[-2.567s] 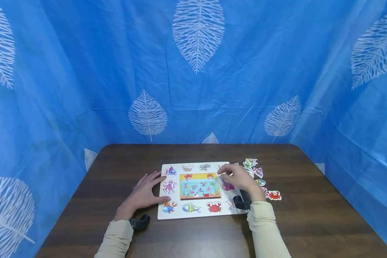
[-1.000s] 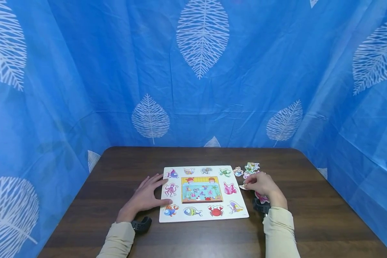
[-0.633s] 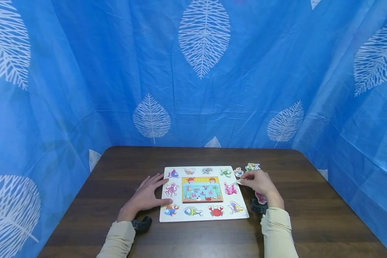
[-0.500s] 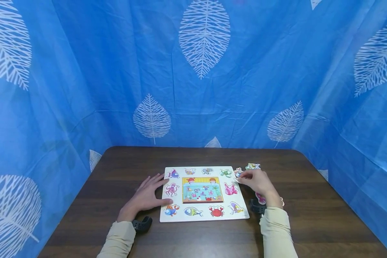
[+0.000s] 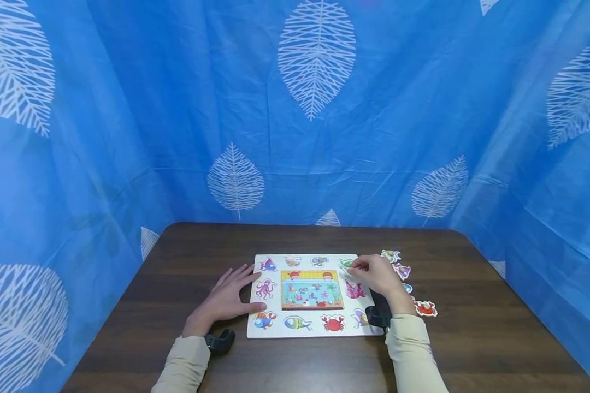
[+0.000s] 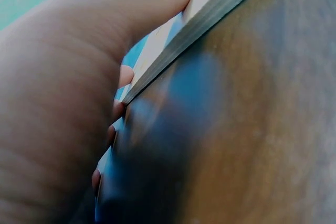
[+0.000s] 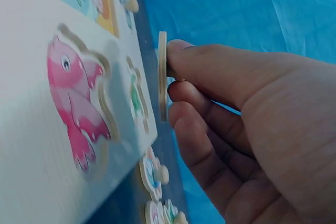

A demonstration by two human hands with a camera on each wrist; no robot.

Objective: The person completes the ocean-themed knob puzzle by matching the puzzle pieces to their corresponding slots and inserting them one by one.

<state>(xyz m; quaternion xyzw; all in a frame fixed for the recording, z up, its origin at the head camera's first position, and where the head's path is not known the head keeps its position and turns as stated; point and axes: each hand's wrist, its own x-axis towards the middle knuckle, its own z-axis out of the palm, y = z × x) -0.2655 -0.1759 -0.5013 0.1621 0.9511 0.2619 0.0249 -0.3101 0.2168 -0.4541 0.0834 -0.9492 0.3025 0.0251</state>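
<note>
My right hand (image 5: 376, 275) pinches a thin wooden puzzle piece (image 7: 163, 93) by its back knob. That piece is seen edge-on in the right wrist view, its printed face hidden. It hovers close over the green turtle-shaped recess (image 7: 135, 93) at the upper right corner of a white sea-animal puzzle board (image 5: 270, 330). Just nearer is a pink fish recess (image 7: 73, 98). My left hand (image 5: 228, 295) lies with spread fingers at the board's left edge; in the left wrist view its thumb (image 6: 152, 1) rests on the board's rim.
Right of the board lie loose knobbed pieces on the dark wooden table (image 5: 314, 365): a red crab piece (image 5: 425, 309), a purple-pink piece (image 5: 402, 271) and a greenish fish piece (image 5: 390, 255). Some are partly behind my right hand. Blue leaf-print cloth (image 5: 295, 180) surrounds the table.
My right hand has gone from the board to the loose pieces, picked up one puzzle piece and carried it left over the board's upper right corner. My left hand stays at the board's edge.
</note>
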